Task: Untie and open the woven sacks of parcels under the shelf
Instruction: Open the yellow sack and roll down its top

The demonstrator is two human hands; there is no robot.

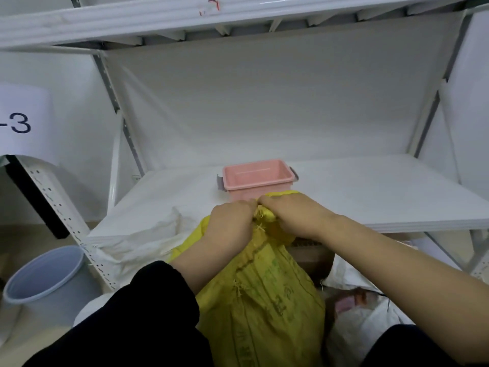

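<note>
Pinching the yellow sack [267, 292] at its bunched neck, left hand [231, 221] and right hand [291, 213] touch.

Bin [258, 178] on shelf [370, 197] behind sack [264, 300]; bucket [39, 282] left

head-worn, looking down, close to shelf [344, 197]

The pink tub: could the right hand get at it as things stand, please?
Probably yes: the pink tub sits just behind the right hand, nothing between, but that hand grips the yellow sack and must let go.
</note>
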